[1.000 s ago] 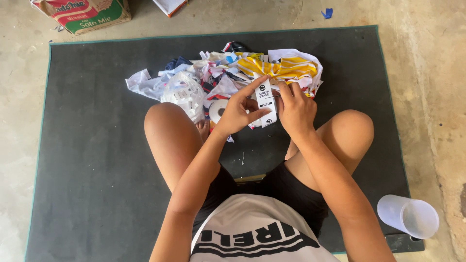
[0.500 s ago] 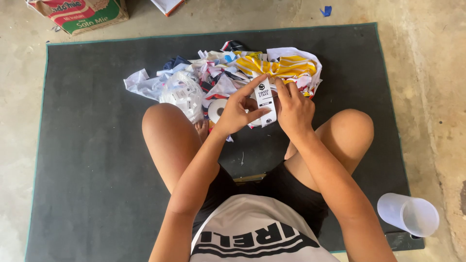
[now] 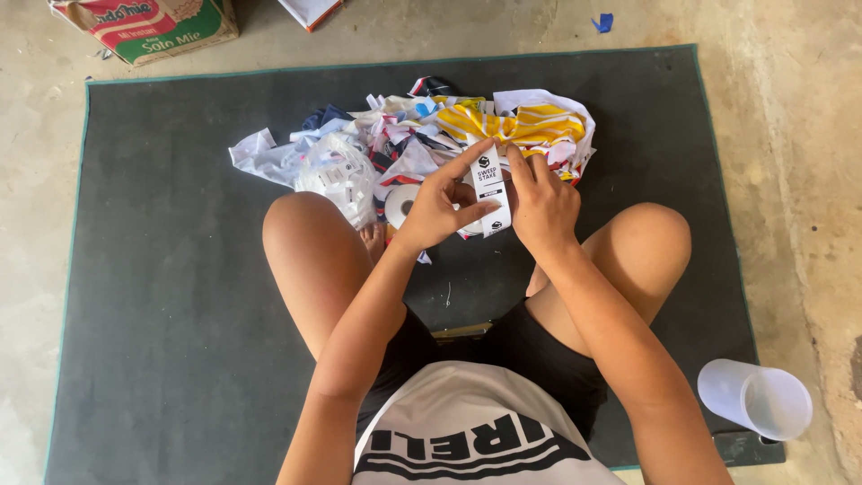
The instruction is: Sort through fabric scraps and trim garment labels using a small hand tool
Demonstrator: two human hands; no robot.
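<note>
A cardboard box [image 3: 148,25] is seen at the far left edge, off the dark mat [image 3: 162,296] on which the person is seated cross-legged. A pile of fabric scraps [image 3: 359,157] is heaped just ahead of the knees, within easy reach; a bag of small white tags [image 3: 339,180] lies at its left, and a white tape roll [image 3: 401,203] is tucked beside the left hand. A white label strip [image 3: 490,184] is held upright between both hands above the pile. The left hand [image 3: 440,208] is closed on its lower end, thumb and forefinger pinching. The right hand [image 3: 539,202] is pressed against the strip's right edge, fingers raised, probably to steady it; its grip is partly hidden. A yellow striped cloth [image 3: 530,126] lies behind. A clear cup [image 3: 756,400] stands at far right.
</note>
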